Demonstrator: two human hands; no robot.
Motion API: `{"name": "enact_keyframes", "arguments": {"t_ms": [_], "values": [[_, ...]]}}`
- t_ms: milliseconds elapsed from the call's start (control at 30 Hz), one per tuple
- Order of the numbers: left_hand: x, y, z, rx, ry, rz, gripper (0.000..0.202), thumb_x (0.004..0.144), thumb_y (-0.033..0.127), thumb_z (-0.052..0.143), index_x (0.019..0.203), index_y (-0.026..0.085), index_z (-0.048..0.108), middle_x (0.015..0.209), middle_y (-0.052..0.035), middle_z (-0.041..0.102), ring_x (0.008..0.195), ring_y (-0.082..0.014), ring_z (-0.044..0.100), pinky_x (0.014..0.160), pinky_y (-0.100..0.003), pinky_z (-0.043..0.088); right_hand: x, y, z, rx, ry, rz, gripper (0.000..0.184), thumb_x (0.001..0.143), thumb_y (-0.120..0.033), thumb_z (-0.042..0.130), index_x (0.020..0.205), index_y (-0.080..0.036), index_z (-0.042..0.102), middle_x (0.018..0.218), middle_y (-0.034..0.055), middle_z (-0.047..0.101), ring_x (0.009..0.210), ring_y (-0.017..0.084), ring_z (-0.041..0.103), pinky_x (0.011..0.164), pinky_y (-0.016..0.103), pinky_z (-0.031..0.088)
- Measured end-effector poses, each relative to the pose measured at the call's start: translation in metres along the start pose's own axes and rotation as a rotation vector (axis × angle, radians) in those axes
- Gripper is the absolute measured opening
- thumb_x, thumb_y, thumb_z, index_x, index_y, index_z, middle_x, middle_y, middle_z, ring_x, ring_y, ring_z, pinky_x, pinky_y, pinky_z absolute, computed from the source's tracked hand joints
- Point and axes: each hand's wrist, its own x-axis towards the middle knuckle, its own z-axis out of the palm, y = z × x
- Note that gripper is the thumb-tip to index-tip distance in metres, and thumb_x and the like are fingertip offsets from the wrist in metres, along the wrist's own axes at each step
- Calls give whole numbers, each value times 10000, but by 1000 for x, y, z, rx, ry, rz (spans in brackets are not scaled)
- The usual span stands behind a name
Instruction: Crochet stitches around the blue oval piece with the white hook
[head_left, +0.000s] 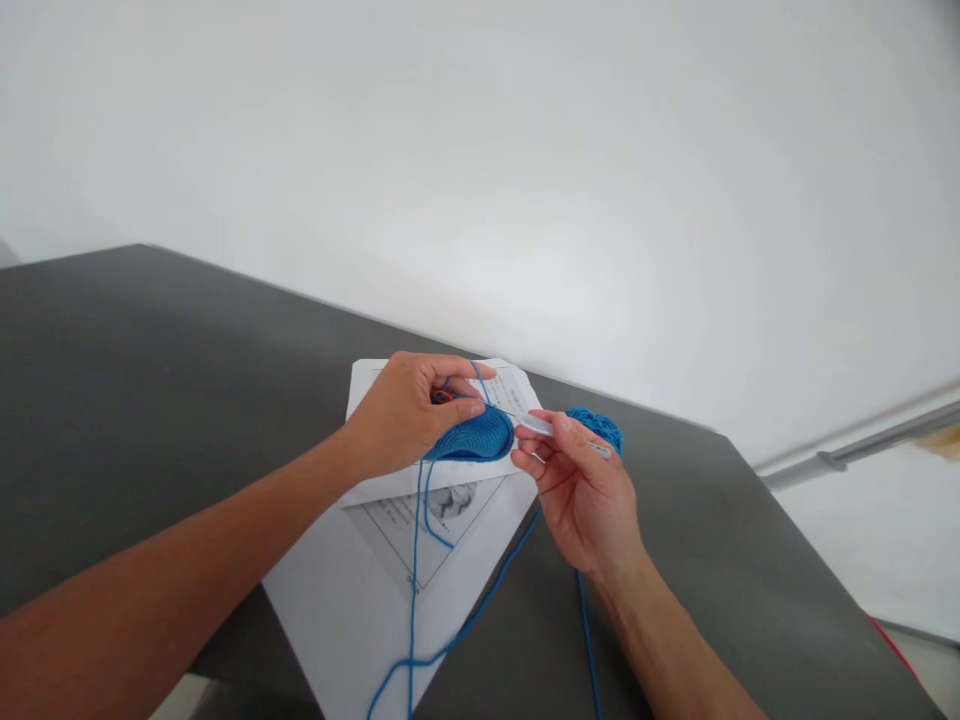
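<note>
My left hand (409, 410) is closed on a small blue crocheted piece (474, 438), with blue yarn looped over its forefinger. My right hand (581, 490) pinches a grey crochet hook (534, 423) whose tip points left into the edge of the piece. Both hands are held just above printed paper sheets (360, 590) on a dark grey table (150, 400). A ball of blue yarn (600, 425) lies on the table behind my right hand. Loose strands of the blue yarn (414, 600) hang down over the paper toward me.
A white wall (525, 150) rises right behind the table's far edge. At the right, past the table corner, a grey metal bar (862, 450) runs along a pale floor. A bit of something red (892, 645) shows at the table's right edge.
</note>
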Motion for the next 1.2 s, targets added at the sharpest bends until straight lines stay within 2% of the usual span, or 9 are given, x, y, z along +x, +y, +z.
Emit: {"name": "enact_keyframes", "arguments": {"t_ms": [100, 233, 300, 433, 600, 667, 800, 967, 1200], "values": [[-4, 3, 4, -20, 44, -2, 292, 815, 276, 735, 1060, 137, 809, 862, -37, 825, 748, -180, 699, 725, -299, 526, -2, 8, 7, 23, 26, -58, 236, 820, -387, 863, 917, -174, 831, 803, 57, 821, 688, 134, 761, 703, 254, 692], [-7, 2, 8, -58, 101, -13, 480, 819, 298, 767, 1275, 150, 758, 881, -27, 830, 785, -182, 695, 777, -310, 530, -7, 18, 8, -193, 55, -322, 165, 913, -361, 776, 1008, -237, 828, 888, 43, 818, 757, 160, 774, 746, 323, 699], [-7, 1, 10, -102, 100, -40, 526, 813, 304, 783, 1312, 147, 738, 881, -30, 830, 780, -181, 689, 772, -312, 531, -9, 22, 7, -452, 33, -539, 164, 946, -273, 733, 1088, -274, 816, 1010, 50, 806, 810, 174, 777, 776, 354, 692], [-6, -1, 14, -307, 77, -129, 615, 762, 304, 837, 1334, 112, 717, 826, -40, 806, 704, -157, 643, 685, -293, 511, -12, 21, 7, -930, -28, -930, 351, 946, -106, 682, 1242, -277, 765, 1124, 84, 745, 939, 197, 764, 829, 366, 669], [-5, 3, 13, -616, 4, -237, 648, 635, 247, 929, 1246, 113, 760, 703, 14, 713, 638, -117, 593, 618, -250, 482, -14, 12, 9, -1079, -81, -1122, 513, 930, -47, 681, 1373, -307, 686, 1167, 96, 721, 995, 194, 740, 834, 330, 655], [-5, 4, 10, -685, -53, -281, 627, 625, 227, 940, 1220, 124, 771, 707, 17, 704, 657, -119, 610, 630, -248, 496, -15, 8, 6, -1057, -127, -1117, 559, 924, -47, 688, 1401, -338, 664, 1187, 94, 728, 1027, 213, 734, 865, 364, 655], [-4, 5, 3, -715, -117, -345, 513, 686, 216, 918, 1175, 135, 788, 759, -9, 730, 718, -132, 661, 687, -252, 534, -13, 4, -3, -957, -189, -984, 526, 931, -63, 684, 1371, -352, 689, 1220, 78, 738, 1032, 232, 743, 869, 405, 664], [-2, 4, -3, -686, -133, -376, 420, 704, 174, 899, 1111, 120, 807, 708, 7, 685, 658, -109, 638, 639, -223, 516, -11, -4, -11, -814, -256, -814, 477, 938, -54, 670, 1297, -361, 735, 1204, 58, 745, 887, 184, 749, 707, 336, 673], [3, -6, -9, -593, -199, -389, 392, 703, 191, 908, 1081, 130, 825, 664, 18, 643, 622, -89, 599, 606, -199, 490, -5, -20, -19, -658, -307, -637, 312, 938, -127, 705, 1165, -317, 802, 1109, 51, 766, 799, 172, 754, 694, 360, 703]]}}
